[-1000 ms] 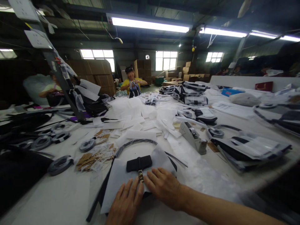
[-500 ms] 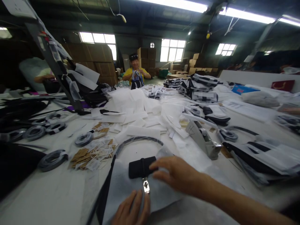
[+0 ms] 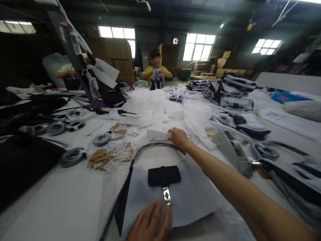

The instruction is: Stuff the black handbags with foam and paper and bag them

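Note:
In front of me lies a handbag (image 3: 190, 201) covered with a pale grey sheet, its wrapped handle (image 3: 156, 144) arching away from me. A black flap tab (image 3: 164, 176) with a shiny metal clasp (image 3: 167, 196) lies on top of the sheet. My left hand (image 3: 151, 221) rests flat on the bag, fingers stretched out, a fingertip at the clasp's lower end. Beyond the handle, my right hand (image 3: 178, 138) pinches the right end of a white foam strip (image 3: 156, 134) at the front of a loose pile.
White foam pieces (image 3: 147, 100) are heaped mid-table. Paper tags (image 3: 107, 157) and coiled wrapped straps (image 3: 72, 157) lie left; a tape dispenser (image 3: 233, 150) and more wrapped bags (image 3: 293, 180) lie right. A slanted post (image 3: 82, 67) rises at left. Across the table, a person (image 3: 156, 72) handles a bag.
My right hand has left the black tab and reached forward to the white foam strip. My left hand stays on the bag by the clasp. The view has turned slightly left.

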A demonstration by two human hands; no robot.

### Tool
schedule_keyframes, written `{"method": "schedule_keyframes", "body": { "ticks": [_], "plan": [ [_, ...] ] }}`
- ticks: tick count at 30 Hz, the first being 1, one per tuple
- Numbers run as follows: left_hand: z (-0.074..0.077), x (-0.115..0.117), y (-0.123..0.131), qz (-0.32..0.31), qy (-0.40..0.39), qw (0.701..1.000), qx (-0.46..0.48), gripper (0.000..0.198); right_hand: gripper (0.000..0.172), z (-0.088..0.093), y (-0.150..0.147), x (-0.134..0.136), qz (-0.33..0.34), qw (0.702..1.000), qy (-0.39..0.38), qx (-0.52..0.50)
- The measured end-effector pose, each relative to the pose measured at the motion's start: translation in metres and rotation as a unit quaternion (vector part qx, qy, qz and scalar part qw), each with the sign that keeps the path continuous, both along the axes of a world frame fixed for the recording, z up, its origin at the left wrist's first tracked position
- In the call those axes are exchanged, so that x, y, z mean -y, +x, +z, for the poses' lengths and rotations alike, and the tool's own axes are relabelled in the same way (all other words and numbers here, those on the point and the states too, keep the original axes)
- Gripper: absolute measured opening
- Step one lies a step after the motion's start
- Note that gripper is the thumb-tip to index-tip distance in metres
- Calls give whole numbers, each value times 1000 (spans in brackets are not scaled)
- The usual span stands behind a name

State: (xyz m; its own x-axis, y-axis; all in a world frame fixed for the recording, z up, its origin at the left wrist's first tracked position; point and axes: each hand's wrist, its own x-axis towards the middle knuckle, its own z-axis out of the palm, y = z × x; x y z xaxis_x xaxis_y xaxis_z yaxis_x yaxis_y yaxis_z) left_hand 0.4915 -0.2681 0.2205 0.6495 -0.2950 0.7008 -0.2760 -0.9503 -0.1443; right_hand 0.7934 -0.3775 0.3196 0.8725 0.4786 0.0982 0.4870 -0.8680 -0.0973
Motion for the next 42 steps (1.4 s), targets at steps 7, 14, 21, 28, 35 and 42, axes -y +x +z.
{"method": "schedule_keyframes", "body": {
  "ticks": [7,14,21,28,35,42],
  "plan": [
    [15,1,-6,-18,-19,1000,-15,40,30,54,-109,46,184,974,77,105],
    [19,2,-11,-6,29,998,-47,39,39,7,-218,66,252,965,-35,64],
    [17,0,-13,-2,6,1000,8,37,53,-13,-224,74,245,968,-33,35],
    [16,-1,-13,22,15,1000,9,49,62,-17,-226,82,264,964,-40,3],
    [15,-1,-13,26,7,1000,-2,51,60,-15,-228,78,259,966,1,17],
    [14,-1,-13,19,5,1000,-16,50,54,-15,-234,71,268,963,2,14]
  ]
}}
